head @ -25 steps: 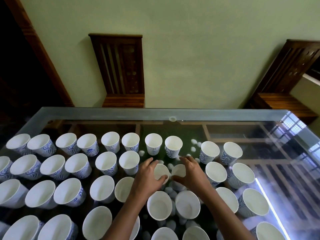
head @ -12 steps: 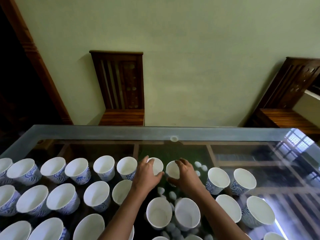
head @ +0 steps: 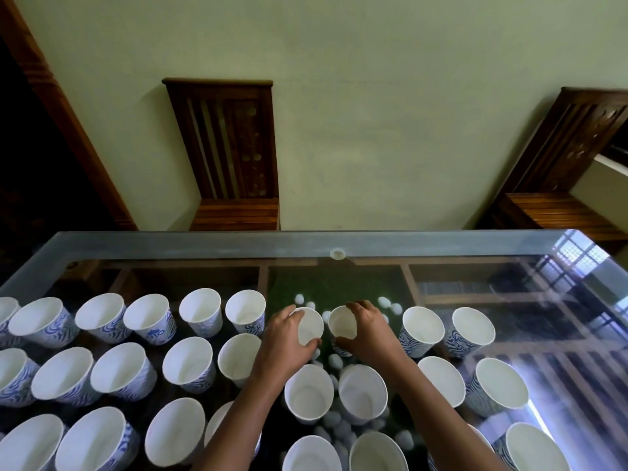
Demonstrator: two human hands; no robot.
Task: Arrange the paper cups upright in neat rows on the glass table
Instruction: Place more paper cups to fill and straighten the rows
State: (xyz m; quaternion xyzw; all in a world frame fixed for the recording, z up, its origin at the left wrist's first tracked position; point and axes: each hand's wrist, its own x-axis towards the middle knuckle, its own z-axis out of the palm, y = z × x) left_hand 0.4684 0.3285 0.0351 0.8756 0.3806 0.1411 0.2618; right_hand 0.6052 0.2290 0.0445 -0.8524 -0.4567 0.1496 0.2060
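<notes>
Cups (head: 188,360) stand in rows on the glass table (head: 170,244); behind it, left chair (head: 226,144) and right chair (head: 560,158).

Cups (head: 188,363): white inside with a blue wavy print outside; they stand upright, mouths up, in rows across your worktop (head: 475,244).
Back row: runs left to right, with its two middle cups in your grip.
Left-held cup (head: 311,329): upright; your left hand (head: 283,346) curls round its rim and side.
Right-held cup (head: 342,327): upright; your right hand (head: 368,336) grips it, just beside the other.
</notes>
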